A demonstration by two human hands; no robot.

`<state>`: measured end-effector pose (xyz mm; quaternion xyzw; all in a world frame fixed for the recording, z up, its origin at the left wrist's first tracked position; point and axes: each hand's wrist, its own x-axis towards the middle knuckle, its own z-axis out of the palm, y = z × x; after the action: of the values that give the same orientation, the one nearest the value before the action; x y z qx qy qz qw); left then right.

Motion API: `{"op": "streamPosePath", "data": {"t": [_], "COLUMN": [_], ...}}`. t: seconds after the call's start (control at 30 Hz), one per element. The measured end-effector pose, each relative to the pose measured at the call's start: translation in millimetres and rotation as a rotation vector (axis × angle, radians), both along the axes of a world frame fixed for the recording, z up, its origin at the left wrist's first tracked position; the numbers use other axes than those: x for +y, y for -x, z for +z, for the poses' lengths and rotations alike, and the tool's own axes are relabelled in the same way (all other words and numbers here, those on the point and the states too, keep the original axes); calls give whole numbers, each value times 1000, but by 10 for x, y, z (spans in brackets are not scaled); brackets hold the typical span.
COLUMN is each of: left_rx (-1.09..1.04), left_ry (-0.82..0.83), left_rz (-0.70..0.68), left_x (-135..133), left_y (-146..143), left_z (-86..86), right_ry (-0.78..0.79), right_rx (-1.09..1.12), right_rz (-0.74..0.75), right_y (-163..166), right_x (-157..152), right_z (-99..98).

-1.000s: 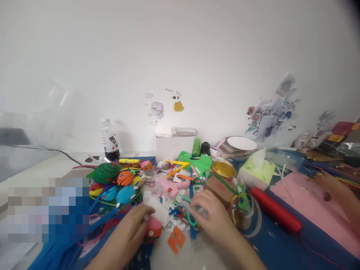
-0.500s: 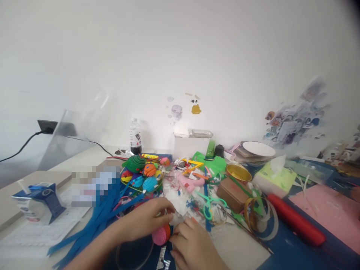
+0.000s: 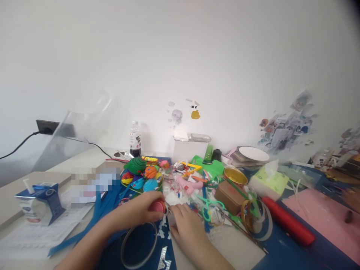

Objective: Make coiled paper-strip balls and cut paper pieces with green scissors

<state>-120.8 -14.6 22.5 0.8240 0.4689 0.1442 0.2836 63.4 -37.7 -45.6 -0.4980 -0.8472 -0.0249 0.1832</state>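
My left hand is closed around a small pink paper ball just above the table. My right hand sits right beside it, fingers curled and pinched at something pale I cannot make out next to the ball. Below the hands lies a thin clear ring on blue paper. Green scissors and a pink glue gun lie just beyond my right hand.
Coloured paper craft shapes fill a plate behind my left hand. A brown box, gold tin, tissue pack and red roll stand to the right. A blue carton is far left; a bottle stands by the wall. Another person's hand shows at the right edge.
My view swung left, bringing the blue carton in. My left hand lifted the pink ball slightly and my right hand left the scissors and came in beside it.
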Motion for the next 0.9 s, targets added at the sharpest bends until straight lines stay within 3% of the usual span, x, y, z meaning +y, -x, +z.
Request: {"op": "streamPosePath", "data": {"t": [0.23, 0.4, 0.53, 0.67, 0.73, 0.8, 0.9], "left_rx": [-75, -107, -74, -42, -70, -128, -199], "left_ry": [10, 12, 58, 66, 39, -8, -118], "left_rz": [-4, 8, -37, -123, -172, -174, -83], "left_x": [56, 39, -6, -25, -28, -38, -53], "left_y": [74, 86, 91, 57, -10, -116, -298], "left_z": [24, 29, 50, 2, -69, -164, -320], "right_ry": [13, -24, 73, 419, 544, 547, 426], "right_rx": [-139, -246, -46, 334, 400, 352, 211], "right_rz": [103, 91, 37, -3, -12, -58, -198], "right_y": [133, 97, -145, -442, -541, -590, -597], "right_x": [64, 93, 20, -127, -212, -300, -431], "right_z": [24, 28, 156, 229, 208, 170, 129]}}
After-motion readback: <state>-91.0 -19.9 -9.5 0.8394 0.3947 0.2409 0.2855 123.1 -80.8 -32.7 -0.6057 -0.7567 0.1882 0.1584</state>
